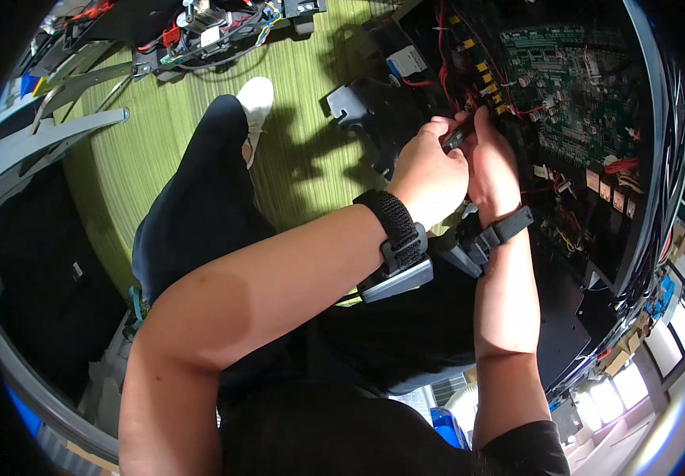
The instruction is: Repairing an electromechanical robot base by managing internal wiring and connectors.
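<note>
My left hand [428, 168] and my right hand [495, 163] meet at the near side of an opened black machine housing [545, 210]. Between them is a small dark part [455, 140], mostly covered by my fingers, so its kind cannot be made out. The left fingers curl around it from the left; the right fingers close in from the other side, partly hidden. Just beyond the fingertips run red wires [444, 59] and a row of yellow connectors [485, 78]. A green circuit board [573, 99] lies to the right. Both wrists wear black straps.
A black bracket-like part [366, 115] sits left of my hands, near a box with a white label [406, 62]. Another wired assembly [215, 40] stands at the far left on the green floor [311, 159]. Cable bundles [670, 174] line the right side.
</note>
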`<state>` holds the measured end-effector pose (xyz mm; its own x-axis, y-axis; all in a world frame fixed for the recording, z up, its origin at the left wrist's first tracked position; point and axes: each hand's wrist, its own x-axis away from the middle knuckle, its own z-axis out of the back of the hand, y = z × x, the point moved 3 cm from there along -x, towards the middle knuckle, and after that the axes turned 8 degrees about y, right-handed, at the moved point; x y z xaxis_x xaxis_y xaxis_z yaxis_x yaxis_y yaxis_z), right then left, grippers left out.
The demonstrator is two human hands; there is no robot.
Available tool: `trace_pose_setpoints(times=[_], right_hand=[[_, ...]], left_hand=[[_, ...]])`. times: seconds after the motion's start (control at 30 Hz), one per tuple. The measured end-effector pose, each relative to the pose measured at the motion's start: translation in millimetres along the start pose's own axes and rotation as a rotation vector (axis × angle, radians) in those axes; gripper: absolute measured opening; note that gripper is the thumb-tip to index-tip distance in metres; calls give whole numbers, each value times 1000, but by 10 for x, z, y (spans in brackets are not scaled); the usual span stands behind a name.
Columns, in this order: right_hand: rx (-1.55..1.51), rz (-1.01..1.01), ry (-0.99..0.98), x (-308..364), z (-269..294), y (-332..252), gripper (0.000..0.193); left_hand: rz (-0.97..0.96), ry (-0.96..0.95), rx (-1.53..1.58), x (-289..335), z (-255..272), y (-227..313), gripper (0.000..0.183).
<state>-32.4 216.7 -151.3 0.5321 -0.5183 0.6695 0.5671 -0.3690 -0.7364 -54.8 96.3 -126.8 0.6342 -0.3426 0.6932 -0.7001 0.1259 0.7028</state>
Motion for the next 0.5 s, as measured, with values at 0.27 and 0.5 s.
trace_pose_setpoints(times=[0.27,0.5], right_hand=[[-77,-80,-116,90,-99,-89,36],[-61,-95,-124,61,-101,-56,36]], left_hand=[[27,-12,-73,42,12,74,36],[35,8,-77,33,20,15,34]])
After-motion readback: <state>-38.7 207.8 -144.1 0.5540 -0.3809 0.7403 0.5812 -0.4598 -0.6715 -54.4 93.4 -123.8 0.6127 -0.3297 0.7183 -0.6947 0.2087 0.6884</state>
